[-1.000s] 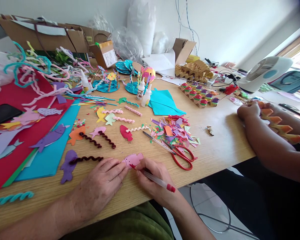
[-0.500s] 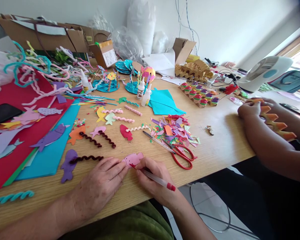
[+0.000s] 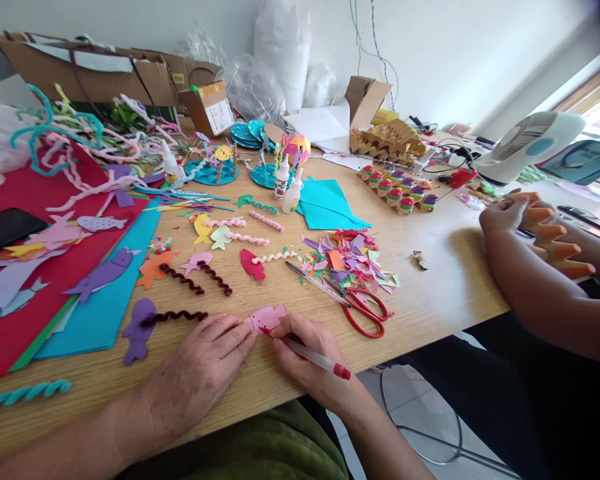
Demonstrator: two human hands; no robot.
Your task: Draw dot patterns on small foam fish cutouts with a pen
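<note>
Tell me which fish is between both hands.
The pink fish, with the left hand at one end and the right hand, holding a pen, at the other. All other fish lie farther off.

The left forearm (image 3: 80, 430) is slanting up from the lower left corner, bare to the frame's edge. The left hand (image 3: 200, 367) is lying back-up at lower centre, its fingers stretching close together toward the upper right. The right forearm (image 3: 380, 433) is rising from the bottom edge, right of centre, and leaning leftward. The right hand (image 3: 307, 360) is curling into a writing grip, thumb and bent forefinger pinching together. Both hands' fingertips are pointing inward, staying just apart.
</note>
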